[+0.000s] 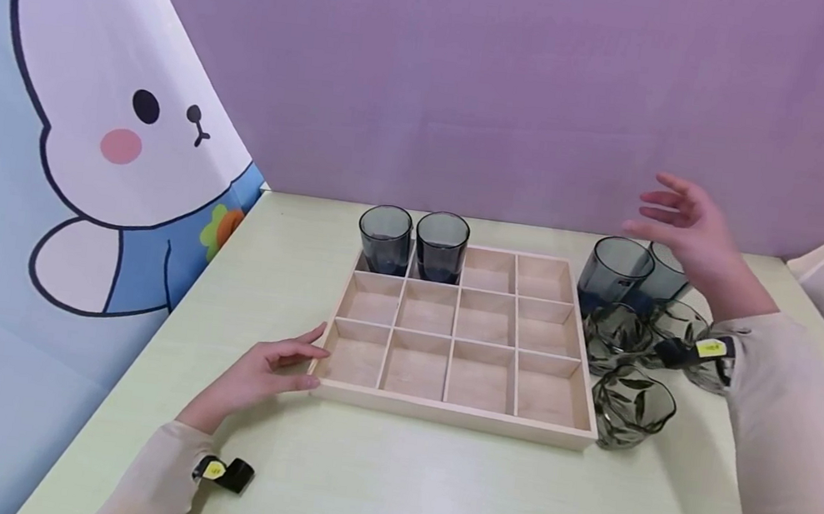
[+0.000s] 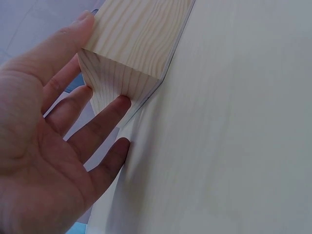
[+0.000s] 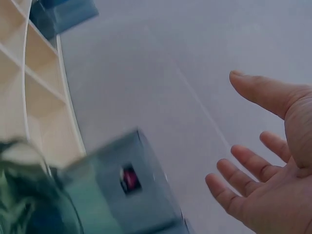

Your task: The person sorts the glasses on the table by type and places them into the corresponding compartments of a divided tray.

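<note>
My left hand (image 1: 254, 374) rests against the front-left corner of a wooden compartment tray (image 1: 452, 412), thumb and fingertips touching its outer wall. In the left wrist view the fingers (image 2: 105, 119) lie fairly straight along the pale wood (image 2: 139, 34). My right hand (image 1: 696, 237) is in the air above the back right of the table, fingers spread and holding nothing. Below it stand two tall blue-grey glasses (image 1: 610, 269), one partly hidden behind the other. Two similar glasses, a left one (image 1: 385, 242) and a right one (image 1: 441, 247), stand upright in the two leftmost back-row compartments.
Several squat, wavy-rimmed smoky glasses (image 1: 633, 408) crowd the tray's right side, some partly covered by my right wrist. A purple cloth backdrop (image 1: 475, 88) rises behind the pale table (image 1: 387, 489). A blue cartoon-print cloth (image 1: 66, 388) hangs at the left.
</note>
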`<control>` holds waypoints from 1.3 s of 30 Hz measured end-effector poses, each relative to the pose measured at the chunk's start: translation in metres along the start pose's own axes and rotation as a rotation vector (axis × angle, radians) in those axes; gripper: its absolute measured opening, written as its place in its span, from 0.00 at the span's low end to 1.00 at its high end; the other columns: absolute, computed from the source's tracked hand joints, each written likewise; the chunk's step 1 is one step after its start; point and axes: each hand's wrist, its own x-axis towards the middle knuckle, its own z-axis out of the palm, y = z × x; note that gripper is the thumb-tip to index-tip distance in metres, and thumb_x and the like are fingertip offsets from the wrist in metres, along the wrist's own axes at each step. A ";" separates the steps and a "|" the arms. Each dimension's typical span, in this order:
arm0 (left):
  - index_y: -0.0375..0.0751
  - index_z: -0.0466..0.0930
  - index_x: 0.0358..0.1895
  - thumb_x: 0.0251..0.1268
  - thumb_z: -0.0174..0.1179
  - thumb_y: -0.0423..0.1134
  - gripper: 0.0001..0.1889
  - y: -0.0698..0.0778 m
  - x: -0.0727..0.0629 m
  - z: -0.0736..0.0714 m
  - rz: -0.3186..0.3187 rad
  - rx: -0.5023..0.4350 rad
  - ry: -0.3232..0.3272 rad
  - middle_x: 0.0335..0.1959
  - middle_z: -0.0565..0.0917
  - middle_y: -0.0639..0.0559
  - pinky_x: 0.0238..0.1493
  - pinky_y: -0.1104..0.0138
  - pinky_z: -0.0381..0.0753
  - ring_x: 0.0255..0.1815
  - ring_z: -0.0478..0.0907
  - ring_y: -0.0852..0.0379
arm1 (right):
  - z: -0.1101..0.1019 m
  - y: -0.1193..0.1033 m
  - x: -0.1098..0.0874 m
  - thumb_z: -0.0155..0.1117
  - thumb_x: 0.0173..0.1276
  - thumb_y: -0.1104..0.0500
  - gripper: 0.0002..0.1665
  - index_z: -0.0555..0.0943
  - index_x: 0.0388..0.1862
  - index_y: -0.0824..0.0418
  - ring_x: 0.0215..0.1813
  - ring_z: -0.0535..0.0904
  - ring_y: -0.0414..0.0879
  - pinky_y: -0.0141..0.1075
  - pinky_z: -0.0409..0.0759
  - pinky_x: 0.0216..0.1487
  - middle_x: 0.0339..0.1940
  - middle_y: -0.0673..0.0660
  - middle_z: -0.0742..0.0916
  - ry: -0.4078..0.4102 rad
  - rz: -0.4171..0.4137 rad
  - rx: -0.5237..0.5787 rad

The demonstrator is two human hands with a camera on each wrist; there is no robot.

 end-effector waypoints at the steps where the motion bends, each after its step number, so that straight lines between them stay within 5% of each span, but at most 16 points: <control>1: 0.35 0.82 0.57 0.61 0.70 0.33 0.20 0.000 0.000 0.000 0.004 -0.001 0.000 0.75 0.62 0.42 0.62 0.75 0.68 0.74 0.61 0.39 | -0.003 0.002 -0.001 0.68 0.68 0.64 0.49 0.53 0.81 0.51 0.65 0.70 0.44 0.28 0.71 0.60 0.59 0.41 0.75 0.013 0.001 -0.001; 9: 0.35 0.82 0.58 0.62 0.69 0.34 0.20 0.000 -0.001 0.000 0.003 0.007 0.003 0.76 0.62 0.42 0.63 0.70 0.69 0.73 0.61 0.39 | -0.028 0.025 -0.004 0.70 0.66 0.66 0.47 0.59 0.79 0.50 0.59 0.71 0.35 0.20 0.70 0.49 0.56 0.38 0.76 0.158 -0.028 -0.006; 16: 0.35 0.82 0.58 0.61 0.70 0.34 0.21 0.001 -0.001 0.001 0.005 0.005 0.008 0.75 0.62 0.42 0.64 0.68 0.69 0.73 0.62 0.40 | -0.045 0.043 -0.011 0.70 0.67 0.62 0.46 0.59 0.79 0.45 0.65 0.67 0.38 0.19 0.66 0.55 0.56 0.35 0.75 0.199 0.005 -0.069; 22: 0.35 0.82 0.58 0.61 0.70 0.34 0.21 0.003 0.000 0.001 -0.005 0.006 0.009 0.76 0.62 0.42 0.65 0.65 0.69 0.73 0.62 0.40 | -0.054 0.059 -0.014 0.67 0.70 0.58 0.48 0.53 0.81 0.43 0.73 0.58 0.44 0.34 0.53 0.73 0.60 0.34 0.71 0.121 0.055 -0.121; 26: 0.35 0.82 0.58 0.61 0.70 0.35 0.21 0.004 0.000 0.001 -0.005 0.011 0.009 0.75 0.62 0.42 0.65 0.66 0.69 0.73 0.61 0.40 | -0.058 0.070 -0.015 0.66 0.71 0.58 0.51 0.47 0.83 0.45 0.75 0.56 0.44 0.45 0.47 0.77 0.66 0.39 0.68 0.030 0.072 -0.159; 33: 0.36 0.82 0.58 0.61 0.70 0.35 0.21 0.002 0.001 0.001 -0.001 0.010 0.007 0.76 0.62 0.43 0.63 0.73 0.68 0.74 0.61 0.40 | -0.059 0.085 -0.013 0.65 0.71 0.64 0.54 0.41 0.83 0.56 0.75 0.57 0.48 0.23 0.62 0.64 0.69 0.45 0.67 -0.097 0.066 -0.158; 39: 0.35 0.81 0.58 0.62 0.70 0.35 0.21 0.001 0.000 0.001 -0.009 0.008 0.007 0.76 0.61 0.43 0.63 0.73 0.68 0.73 0.61 0.40 | -0.058 0.094 -0.009 0.65 0.69 0.69 0.54 0.41 0.80 0.68 0.58 0.69 0.30 0.16 0.69 0.49 0.59 0.36 0.71 -0.132 0.055 -0.106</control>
